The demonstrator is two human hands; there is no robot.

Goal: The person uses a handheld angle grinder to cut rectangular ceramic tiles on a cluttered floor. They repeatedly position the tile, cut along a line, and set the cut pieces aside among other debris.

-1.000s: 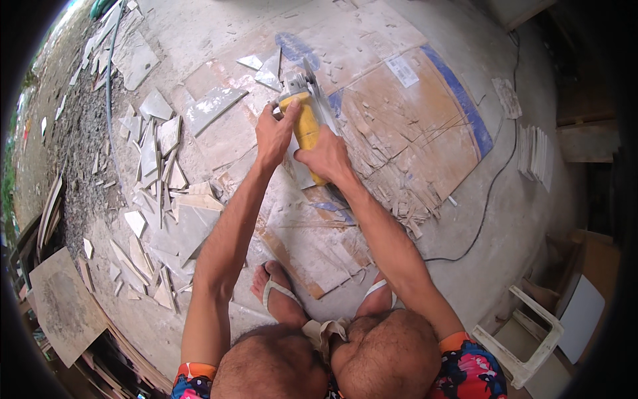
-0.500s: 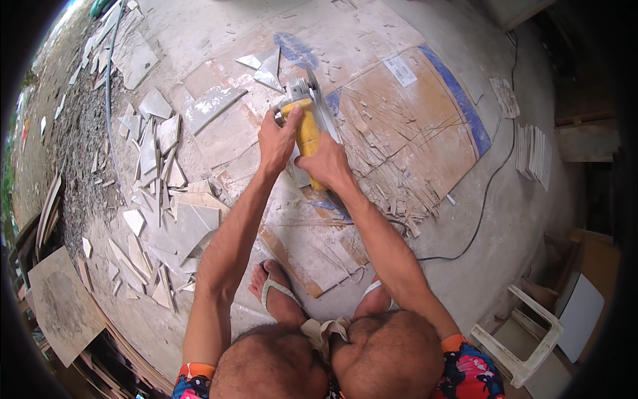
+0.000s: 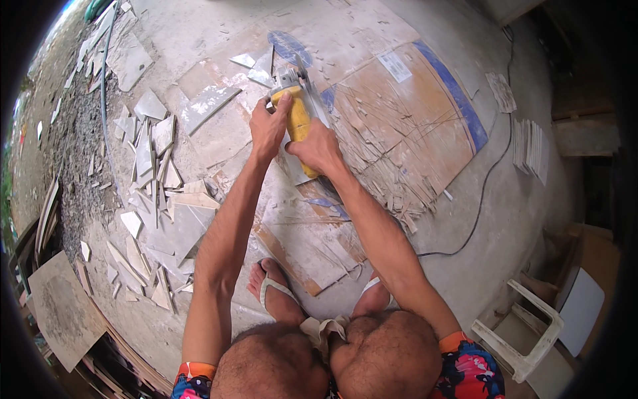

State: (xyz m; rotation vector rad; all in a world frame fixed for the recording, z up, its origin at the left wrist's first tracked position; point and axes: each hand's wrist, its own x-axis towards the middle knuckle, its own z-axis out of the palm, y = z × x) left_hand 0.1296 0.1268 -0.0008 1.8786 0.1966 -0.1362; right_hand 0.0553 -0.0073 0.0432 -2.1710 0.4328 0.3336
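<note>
Both of my hands are closed around a yellow angle grinder (image 3: 298, 120) with a grey metal head. My left hand (image 3: 269, 126) grips it near the head, thumb laid along the top. Farther back on the body, my right hand (image 3: 318, 147) wraps around it. The cutting disc (image 3: 302, 68) stands upright at the far right side of the head. Under the grinder lies a pale flat tile strip (image 3: 318, 110), partly hidden by the tool and my hands. Flattened cardboard (image 3: 405, 100) with blue print spreads beneath and to the right.
Broken tile pieces (image 3: 156, 146) litter the floor on the left. Thin tile slivers (image 3: 392, 173) lie across the cardboard. A black cord (image 3: 480, 226) curves along the right. A stack of tile strips (image 3: 530, 149) and a white plastic stool (image 3: 518, 332) are at the right.
My hands and the grinder have shifted slightly away from me and to the left. Both hands keep their grip. The surrounding view has moved a little too.
</note>
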